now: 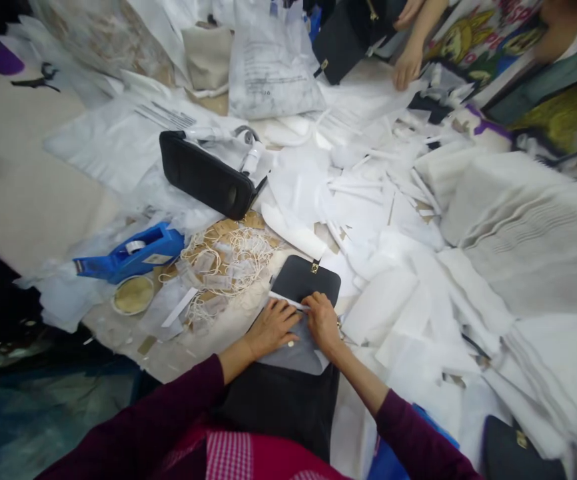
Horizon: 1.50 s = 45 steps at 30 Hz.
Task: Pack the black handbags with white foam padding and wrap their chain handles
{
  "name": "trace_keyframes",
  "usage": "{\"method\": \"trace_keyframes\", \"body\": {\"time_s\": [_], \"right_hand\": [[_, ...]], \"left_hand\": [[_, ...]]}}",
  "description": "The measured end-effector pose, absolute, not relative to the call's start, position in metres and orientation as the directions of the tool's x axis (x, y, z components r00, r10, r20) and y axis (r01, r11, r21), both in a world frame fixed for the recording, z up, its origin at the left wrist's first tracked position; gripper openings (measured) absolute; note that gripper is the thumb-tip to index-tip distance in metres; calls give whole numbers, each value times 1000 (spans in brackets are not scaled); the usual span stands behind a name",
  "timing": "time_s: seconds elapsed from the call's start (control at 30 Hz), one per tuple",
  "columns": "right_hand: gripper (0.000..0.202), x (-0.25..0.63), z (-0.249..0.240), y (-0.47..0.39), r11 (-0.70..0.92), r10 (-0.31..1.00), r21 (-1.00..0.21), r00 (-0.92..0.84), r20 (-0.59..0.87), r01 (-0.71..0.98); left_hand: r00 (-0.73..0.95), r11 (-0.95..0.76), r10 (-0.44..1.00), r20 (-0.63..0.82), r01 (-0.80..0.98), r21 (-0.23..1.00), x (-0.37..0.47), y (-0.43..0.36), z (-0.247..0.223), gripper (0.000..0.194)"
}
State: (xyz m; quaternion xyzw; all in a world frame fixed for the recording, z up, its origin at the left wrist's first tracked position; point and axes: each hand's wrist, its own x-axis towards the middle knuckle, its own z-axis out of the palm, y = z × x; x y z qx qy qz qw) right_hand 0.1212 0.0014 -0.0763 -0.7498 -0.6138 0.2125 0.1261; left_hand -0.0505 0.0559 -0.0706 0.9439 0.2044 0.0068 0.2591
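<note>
A black handbag (303, 277) lies in front of me with its flap folded away from me, a gold clasp (314, 266) at the flap's far edge. My left hand (272, 328) rests flat on a thin translucent sheet (293, 361) that covers part of the bag, its fingers stretched out. Along the flap's fold runs a narrow white strip (284, 301). The curled fingers of my right hand (322, 323) pinch the right end of this strip. Its fingertips are partly hidden.
Left of the bag are a blue tape dispenser (133, 253), a round tin (132, 295) and tangled string tags (233, 260). A black case (203, 175) stands beyond. White wrapping sheets (518, 220) heap at right. Across the table, another person's hand (408, 65) is near a black bag (346, 40).
</note>
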Motion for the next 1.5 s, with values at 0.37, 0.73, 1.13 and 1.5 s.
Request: {"method": "trace_keyframes", "body": {"time_s": [0.37, 0.73, 1.13, 1.5], "right_hand": [[23, 122, -73, -15, -225, 950, -338, 128, -284, 914], [37, 177, -67, 96, -581, 784, -168, 492, -379, 797], [19, 114, 3, 24, -318, 938, -288, 255, -235, 903], [17, 73, -55, -81, -309, 946, -600, 303, -114, 738]], "left_hand": [[922, -814, 386, 18, 331, 478, -55, 50, -80, 58], [918, -835, 387, 89, 308, 455, -59, 50, -87, 56], [941, -903, 317, 117, 262, 340, -59, 44, -85, 44], [956, -941, 269, 113, 236, 244, -74, 17, -95, 30]]}}
